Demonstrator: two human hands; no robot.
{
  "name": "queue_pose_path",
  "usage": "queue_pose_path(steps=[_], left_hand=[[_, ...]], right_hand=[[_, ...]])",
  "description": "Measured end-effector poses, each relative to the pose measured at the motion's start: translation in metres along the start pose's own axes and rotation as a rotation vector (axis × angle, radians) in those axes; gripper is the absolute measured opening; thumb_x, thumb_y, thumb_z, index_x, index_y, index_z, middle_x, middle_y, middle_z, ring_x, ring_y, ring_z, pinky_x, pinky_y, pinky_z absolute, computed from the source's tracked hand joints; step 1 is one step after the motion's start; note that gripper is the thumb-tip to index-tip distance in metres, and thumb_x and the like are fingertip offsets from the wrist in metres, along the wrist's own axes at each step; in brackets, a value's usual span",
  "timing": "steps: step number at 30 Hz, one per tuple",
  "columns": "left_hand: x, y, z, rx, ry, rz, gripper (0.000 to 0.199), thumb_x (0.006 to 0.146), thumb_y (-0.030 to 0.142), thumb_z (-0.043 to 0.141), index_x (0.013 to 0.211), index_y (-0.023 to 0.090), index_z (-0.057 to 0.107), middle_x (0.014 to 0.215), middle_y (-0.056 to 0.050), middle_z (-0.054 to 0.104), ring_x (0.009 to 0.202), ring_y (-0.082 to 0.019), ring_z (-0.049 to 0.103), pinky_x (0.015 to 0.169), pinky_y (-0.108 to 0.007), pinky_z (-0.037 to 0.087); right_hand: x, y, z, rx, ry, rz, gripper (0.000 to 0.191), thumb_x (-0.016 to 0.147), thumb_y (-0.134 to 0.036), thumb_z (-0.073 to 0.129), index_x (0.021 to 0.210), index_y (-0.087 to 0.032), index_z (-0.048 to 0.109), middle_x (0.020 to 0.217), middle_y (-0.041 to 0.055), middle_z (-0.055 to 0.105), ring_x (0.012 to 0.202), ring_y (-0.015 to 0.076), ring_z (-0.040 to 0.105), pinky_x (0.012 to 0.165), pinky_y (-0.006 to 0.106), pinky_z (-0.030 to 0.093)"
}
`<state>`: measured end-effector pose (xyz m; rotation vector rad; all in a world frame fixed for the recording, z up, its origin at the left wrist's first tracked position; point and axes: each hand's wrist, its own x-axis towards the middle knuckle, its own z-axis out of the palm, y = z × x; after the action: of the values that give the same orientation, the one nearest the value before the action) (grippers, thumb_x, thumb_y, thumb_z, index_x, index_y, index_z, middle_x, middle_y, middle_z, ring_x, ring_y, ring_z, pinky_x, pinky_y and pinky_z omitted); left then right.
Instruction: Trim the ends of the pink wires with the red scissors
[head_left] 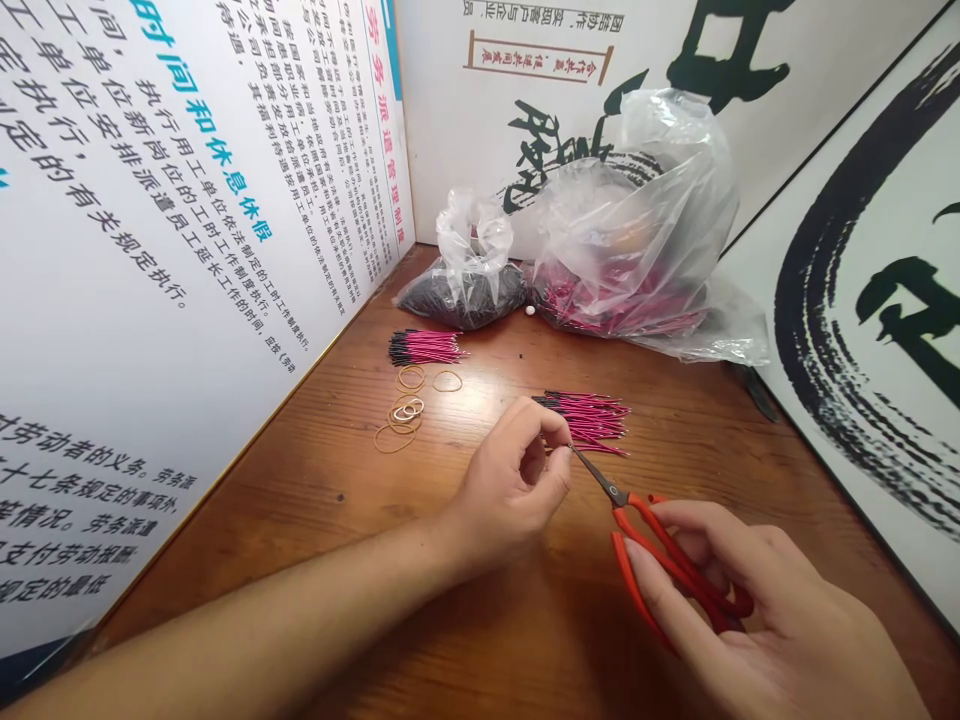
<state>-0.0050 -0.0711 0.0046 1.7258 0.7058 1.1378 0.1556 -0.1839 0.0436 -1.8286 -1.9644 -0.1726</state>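
Two bare hands work over a wooden table in a corner walled by printed panels: a white board of blue and black Chinese text runs along the left, a panel with a framed caption and black brushwork closes the far side, and a panel with a sweeping ink stroke stands on the right. Against the far corner sit a clear bag of black material and a bigger clear bag of pink wires, with a small white bead just between them. Nearer on the left lie a tight bunch of pink wires with black ends and scattered rubber bands. A loose pile of the same wires lies just beyond the left hand, whose fingers curl nearly closed, thumb and forefinger pinched on something too thin to make out. The right hand is closed around red-handled scissors, fingers through the loops, with the nearly closed blades reaching the left fingertips, right beside the pile.
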Motion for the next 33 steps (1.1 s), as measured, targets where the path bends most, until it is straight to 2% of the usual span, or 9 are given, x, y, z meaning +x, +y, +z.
queue_pose_path(steps=[12,23,27,30,33], left_hand=[[-0.0011,-0.0013,0.0012,-0.011,0.004,0.018,0.01,0.087,0.008,0.05,0.085,0.018,0.05,0.082,0.001,0.045,0.069,-0.011,0.042,0.061,-0.024,0.036],[-0.0008,-0.0024,0.0011,-0.011,-0.002,0.026,0.01,0.088,0.009,0.05,0.084,0.018,0.05,0.082,0.001,0.045,0.068,-0.011,0.041,0.06,-0.024,0.035],[-0.0017,-0.0019,0.0015,-0.016,-0.004,0.026,0.011,0.087,0.008,0.05,0.084,0.018,0.049,0.082,0.001,0.045,0.068,-0.011,0.041,0.061,-0.024,0.035],[-0.0021,-0.0016,0.0014,-0.01,-0.003,0.032,0.011,0.088,0.008,0.05,0.084,0.018,0.05,0.082,0.001,0.045,0.069,-0.011,0.041,0.061,-0.025,0.036],[-0.0017,-0.0013,0.0011,-0.01,-0.007,0.037,0.011,0.088,0.008,0.05,0.085,0.018,0.05,0.082,0.001,0.045,0.069,-0.011,0.042,0.061,-0.025,0.036]], right_hand=[[-0.0033,-0.0004,0.0006,0.006,0.039,0.04,0.021,0.094,-0.049,0.053,0.094,-0.029,0.059,0.056,-0.0082,0.057,0.041,0.0113,0.056,0.049,0.024,0.048],[-0.0021,0.0031,0.0017,0.024,0.009,0.001,0.018,0.093,-0.046,0.056,0.094,-0.028,0.06,0.054,-0.008,0.056,0.041,0.0114,0.056,0.047,0.024,0.047],[-0.0022,0.0005,0.0033,0.041,0.011,0.032,0.02,0.093,-0.048,0.055,0.093,-0.029,0.06,0.054,-0.0084,0.055,0.041,0.0113,0.055,0.048,0.024,0.047],[-0.0037,-0.0003,0.0031,0.044,-0.004,0.082,0.023,0.093,-0.051,0.053,0.093,-0.03,0.062,0.054,-0.0079,0.055,0.043,0.0115,0.056,0.045,0.024,0.045],[-0.0048,0.0024,0.0015,0.037,-0.01,0.073,0.023,0.093,-0.051,0.054,0.093,-0.03,0.063,0.054,-0.0074,0.055,0.042,0.0112,0.056,0.041,0.022,0.042]])
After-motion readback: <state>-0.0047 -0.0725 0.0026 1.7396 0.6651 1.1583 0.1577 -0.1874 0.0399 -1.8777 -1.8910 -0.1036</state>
